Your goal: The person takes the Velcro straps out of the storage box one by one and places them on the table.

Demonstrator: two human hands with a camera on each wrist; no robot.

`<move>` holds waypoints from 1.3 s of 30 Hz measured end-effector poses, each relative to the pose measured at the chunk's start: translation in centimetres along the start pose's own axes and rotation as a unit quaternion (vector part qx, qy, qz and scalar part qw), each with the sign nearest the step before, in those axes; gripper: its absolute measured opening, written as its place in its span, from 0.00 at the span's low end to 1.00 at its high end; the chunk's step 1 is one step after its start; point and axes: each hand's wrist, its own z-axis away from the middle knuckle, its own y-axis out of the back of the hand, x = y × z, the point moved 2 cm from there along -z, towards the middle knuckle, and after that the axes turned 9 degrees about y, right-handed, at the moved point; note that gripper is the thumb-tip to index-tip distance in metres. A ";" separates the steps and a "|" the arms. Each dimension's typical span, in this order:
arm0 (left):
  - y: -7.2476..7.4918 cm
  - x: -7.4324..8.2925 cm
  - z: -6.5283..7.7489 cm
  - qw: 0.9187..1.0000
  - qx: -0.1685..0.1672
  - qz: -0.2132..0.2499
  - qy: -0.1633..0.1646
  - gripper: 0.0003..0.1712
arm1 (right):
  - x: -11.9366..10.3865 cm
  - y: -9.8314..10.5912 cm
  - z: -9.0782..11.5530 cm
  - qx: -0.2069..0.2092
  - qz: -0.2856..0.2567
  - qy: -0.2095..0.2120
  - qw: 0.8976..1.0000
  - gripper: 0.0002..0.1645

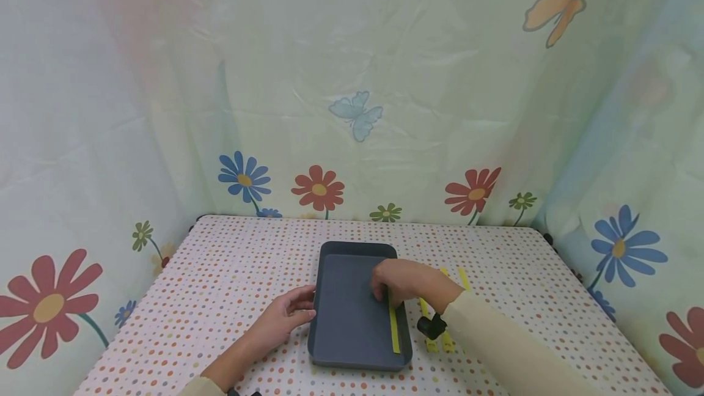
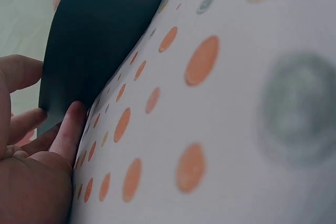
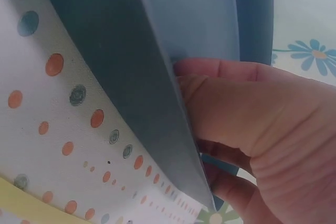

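A dark grey rectangular tray (image 1: 352, 310) lies on the dotted table. My left hand (image 1: 286, 316) is at its left side, and in the left wrist view the fingers (image 2: 23, 72) touch or nearly touch the outer wall, not wrapped round it. Over the tray's right rim reaches my right hand (image 1: 401, 283), its fingers curled down inside. A flat yellow strip (image 1: 395, 332) runs from under that hand along the inner right side. The right fingertips are hidden in the head view; the strip's upper end goes in among them. In the right wrist view the hand (image 3: 226, 108) crosses the rim.
Several more yellow strips (image 1: 463, 278) lie on the table right of the tray, partly covered by the right forearm. The dotted tabletop (image 1: 231, 280) ends at a back edge before a flowered curtain (image 1: 352, 170), with curtains at both sides.
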 end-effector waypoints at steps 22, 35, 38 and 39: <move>-0.1 0.1 -0.1 1.000 0.008 -0.002 0.009 0.36 | 0.3 0.1 -0.6 -0.008 0.013 0.009 1.000 0.15; -0.1 0.0 -0.1 1.000 0.004 0.000 0.006 0.36 | 0.2 -0.3 -0.8 -0.013 0.015 -0.016 1.000 0.16; -0.1 0.1 -0.1 1.000 0.005 0.003 0.009 0.36 | 0.2 -0.3 -0.8 -0.011 0.018 -0.011 1.000 0.16; -0.1 0.1 -0.1 1.000 0.004 0.005 0.009 0.36 | 0.2 -0.2 -0.8 -0.009 0.018 -0.009 1.000 0.16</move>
